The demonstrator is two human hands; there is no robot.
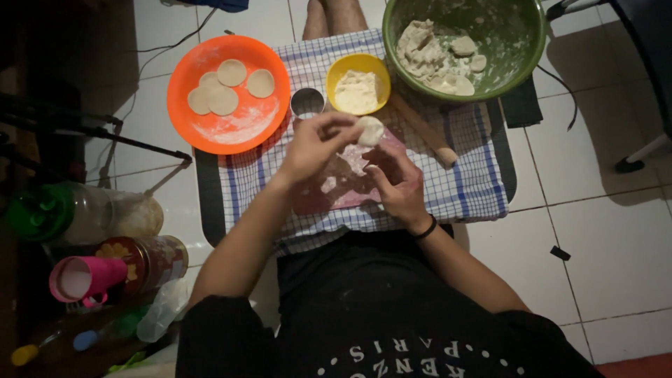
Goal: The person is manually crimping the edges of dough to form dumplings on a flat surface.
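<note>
- Partly hidden behind the left hand (pixel 315 143): the dough round (pixel 370 130); grip not readable.
- Covered in the middle by both hands: the pink board (pixel 343 192).
- Cut off by the top edge: the green bowl (pixel 521 63), the bare legs (pixel 334 15).
- Lost in shadow at left: dark stand (pixel 84 129), jars (pixel 143 260), contents unreadable.
- Under the bowl rim: far end of the rolling pin (pixel 423 129).

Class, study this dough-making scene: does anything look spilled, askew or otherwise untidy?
Mostly tidy. White flour and dough scraps are scattered over the reddish board under the hands, and flour is smeared inside the round orange plastic plate. The wooden rolling pin lies diagonally beside the green bowl. Nothing looks damaged.
</note>
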